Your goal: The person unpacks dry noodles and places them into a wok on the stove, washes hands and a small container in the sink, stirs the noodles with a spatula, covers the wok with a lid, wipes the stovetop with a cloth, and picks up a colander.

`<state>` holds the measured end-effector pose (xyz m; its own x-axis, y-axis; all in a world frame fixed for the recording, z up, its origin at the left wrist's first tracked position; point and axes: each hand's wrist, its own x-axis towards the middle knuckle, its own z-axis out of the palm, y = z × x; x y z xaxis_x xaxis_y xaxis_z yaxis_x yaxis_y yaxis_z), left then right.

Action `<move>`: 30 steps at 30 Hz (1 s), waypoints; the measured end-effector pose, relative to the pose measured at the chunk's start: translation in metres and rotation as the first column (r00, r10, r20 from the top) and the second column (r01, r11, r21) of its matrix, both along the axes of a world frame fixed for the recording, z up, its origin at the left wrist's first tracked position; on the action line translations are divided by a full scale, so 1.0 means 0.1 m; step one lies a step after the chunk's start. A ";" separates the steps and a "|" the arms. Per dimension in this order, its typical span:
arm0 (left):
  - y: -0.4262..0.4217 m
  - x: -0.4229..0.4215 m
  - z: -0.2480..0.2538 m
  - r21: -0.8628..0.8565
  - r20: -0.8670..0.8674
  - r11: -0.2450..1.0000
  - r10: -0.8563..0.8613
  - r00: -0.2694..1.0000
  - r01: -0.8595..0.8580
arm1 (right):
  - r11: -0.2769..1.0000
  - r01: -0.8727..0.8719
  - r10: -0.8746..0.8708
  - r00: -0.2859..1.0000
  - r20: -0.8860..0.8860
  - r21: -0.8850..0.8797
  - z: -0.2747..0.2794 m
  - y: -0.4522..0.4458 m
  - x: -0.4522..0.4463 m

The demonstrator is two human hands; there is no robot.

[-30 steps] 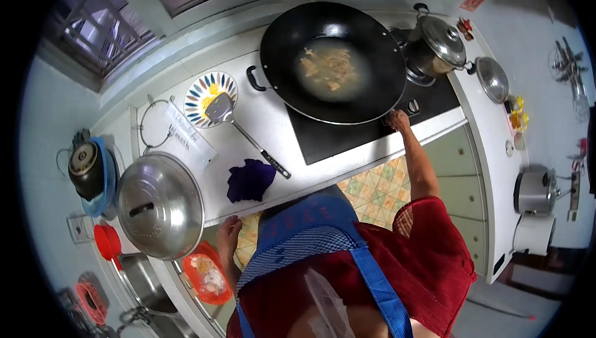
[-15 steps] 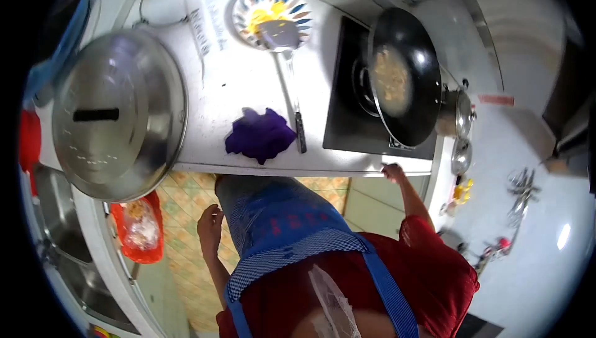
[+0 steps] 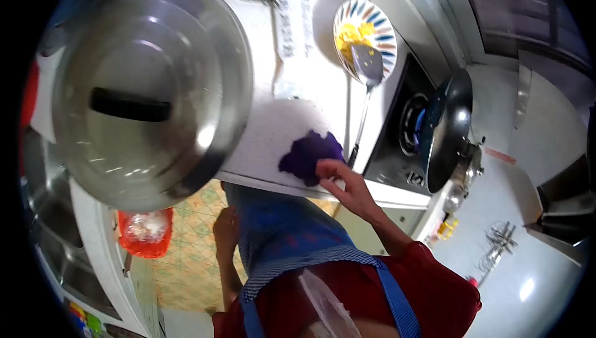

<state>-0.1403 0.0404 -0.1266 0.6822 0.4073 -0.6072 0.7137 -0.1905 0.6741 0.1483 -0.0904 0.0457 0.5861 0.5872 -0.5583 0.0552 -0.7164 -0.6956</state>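
Observation:
My right hand (image 3: 347, 186) is over the front edge of the counter, its fingers apart at the right side of a crumpled purple cloth (image 3: 309, 157); whether they touch it I cannot tell. My left hand (image 3: 226, 229) hangs beside the blue apron, with nothing visible in it and its fingers hard to make out. Behind the cloth, a metal spatula (image 3: 367, 68) rests with its blade on a patterned plate (image 3: 385, 34) holding yellow food (image 3: 352, 37). A large domed metal lid (image 3: 146, 152) with a black handle covers the counter's left part.
A black wok (image 3: 451, 133) stands on the stove (image 3: 390, 165) at the right, with a blue flame under it. Behind the cloth lies a labelled plastic bag (image 3: 293, 27). A red basket (image 3: 148, 245) is below the lid, near the sink (image 3: 53, 220).
My right hand has moved from the stove knob, leftward to the purple cloth. The view has turned toward the lid, and a blue flame now shows under the wok.

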 end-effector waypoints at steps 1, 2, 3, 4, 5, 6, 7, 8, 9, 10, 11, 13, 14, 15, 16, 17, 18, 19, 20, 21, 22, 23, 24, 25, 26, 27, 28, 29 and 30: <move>0.05 0.07 0.10 0.040 0.000 0.998 -0.039 0.999 0.039 | 0.997 -0.004 -0.005 0.994 0.111 0.080 0.00 0.22 0.10; 0.12 0.10 0.23 0.025 -0.098 0.995 -0.090 0.991 0.093 | 0.989 -0.055 0.018 0.967 0.255 0.136 -0.07 0.42 0.20; 0.17 0.11 0.35 0.054 -0.033 0.996 -0.066 0.997 0.068 | 0.977 -0.108 0.026 0.916 0.400 0.184 -0.18 0.61 0.34; 0.23 0.15 0.51 0.043 -0.030 0.997 -0.065 0.997 0.067 | 0.974 -0.065 -0.050 0.873 0.485 0.218 -0.35 0.82 0.48; 0.29 0.20 0.62 0.031 -0.024 0.997 -0.070 0.997 0.071 | 0.967 -0.018 -0.133 0.818 0.560 0.256 -0.54 1.01 0.61; 0.32 0.21 0.68 0.066 -0.018 0.996 -0.063 0.998 0.064 | 0.957 -0.027 -0.147 0.814 0.562 0.289 -0.67 1.21 0.76; 0.33 0.22 0.71 0.053 0.018 0.997 -0.058 0.998 0.057 | 0.969 -0.027 -0.156 0.703 0.694 0.245 -0.77 1.39 0.92; 0.35 0.22 0.76 0.040 0.048 0.998 -0.056 0.997 0.054 | 0.979 -0.011 -0.159 0.576 0.802 0.202 -0.85 1.56 1.02; 0.38 0.23 0.83 0.069 0.052 0.996 -0.053 0.997 0.049 | 0.973 -0.017 -0.179 0.573 0.800 0.230 -0.90 1.71 1.09; 0.42 0.22 0.91 0.057 0.033 0.996 -0.064 0.997 0.062 | 0.981 0.107 -0.196 0.614 0.765 0.165 -0.93 1.84 1.12; 0.44 0.26 0.95 0.038 0.020 0.996 -0.076 0.997 0.075 | 0.971 0.225 -0.213 0.648 0.732 0.083 -0.97 1.94 1.18; 0.49 0.33 0.97 0.034 -0.021 0.993 -0.112 0.993 0.113 | 0.961 0.275 -0.197 0.659 0.726 0.012 -0.96 2.03 1.30; 0.49 0.34 0.97 0.039 0.014 0.991 -0.130 0.991 0.129 | 0.959 0.284 -0.194 0.698 0.689 -0.018 -0.96 2.04 1.36; 0.51 0.34 0.98 0.043 0.045 0.988 -0.148 0.988 0.146 | 0.955 0.291 -0.190 0.738 0.648 -0.051 -0.94 2.06 1.38; 0.52 0.35 0.98 0.027 0.023 0.986 -0.167 0.986 0.166 | 0.957 0.287 -0.227 0.683 0.694 0.031 -1.04 2.04 1.39; 0.55 0.36 0.98 0.038 0.023 0.985 -0.171 0.985 0.170 | 0.956 0.290 -0.237 0.681 0.693 0.042 -1.15 2.02 1.42; 0.56 0.36 0.98 0.043 0.009 0.981 -0.188 0.982 0.187 | 0.957 0.281 -0.248 0.665 0.704 0.071 -1.14 2.01 1.44; 0.58 0.37 0.98 0.047 -0.006 0.978 -0.205 0.979 0.205 | 0.957 0.272 -0.258 0.649 0.716 0.099 -1.14 2.01 1.46; 0.60 0.37 0.99 0.055 -0.005 0.977 -0.208 0.978 0.208 | 0.936 0.304 -0.339 0.629 0.700 0.180 -1.14 1.98 1.47; 0.62 0.38 1.01 0.051 0.030 0.978 -0.204 0.978 0.203 | 0.933 0.306 -0.346 0.624 0.700 0.189 -1.13 1.95 1.48; 0.64 0.39 1.04 0.047 0.064 0.979 -0.200 0.978 0.197 | 0.933 0.309 -0.352 0.659 0.665 0.187 -1.12 1.93 1.49; 0.66 0.40 1.07 0.053 0.064 0.978 -0.203 0.977 0.200 | 0.932 0.312 -0.355 0.694 0.627 0.182 -1.11 1.90 1.49; 0.69 0.42 1.11 0.044 0.137 0.981 -0.191 0.972 0.187 | 0.928 0.320 -0.368 0.722 0.585 0.188 -1.09 1.87 1.47; 0.71 0.45 1.15 0.035 0.210 0.984 -0.178 0.961 0.175 | 0.927 0.322 -0.373 0.721 0.583 0.195 -1.08 1.85 1.44; 0.74 0.49 1.19 0.041 0.211 0.984 -0.181 0.961 0.176 | 0.904 0.307 -0.425 0.727 0.539 0.297 -1.07 1.83 1.41; 0.76 0.57 1.24 -0.038 0.258 0.983 -0.164 0.952 0.180 | 0.871 0.293 -0.469 0.735 0.490 0.395 -1.06 1.80 1.37; 0.79 0.64 1.31 -0.117 0.302 0.975 -0.146 0.942 0.189 | 0.820 0.297 -0.498 0.791 0.356 0.489 -1.07 1.76 1.34; 0.82 0.71 1.39 -0.114 0.301 0.975 -0.151 0.942 0.193 | 0.817 0.301 -0.503 0.789 0.353 0.492 -1.08 1.72 1.29; 0.85 0.79 1.49 -0.142 0.356 0.962 -0.170 0.919 0.233 | 0.774 0.295 -0.496 0.832 0.248 0.560 -1.04 1.68 1.23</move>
<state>-0.0615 0.1252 0.0227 0.9152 0.1467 -0.3753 0.3964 -0.1608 0.9039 0.2712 0.0776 -0.0579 0.9230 0.3835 0.0330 0.1616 -0.3082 -0.9375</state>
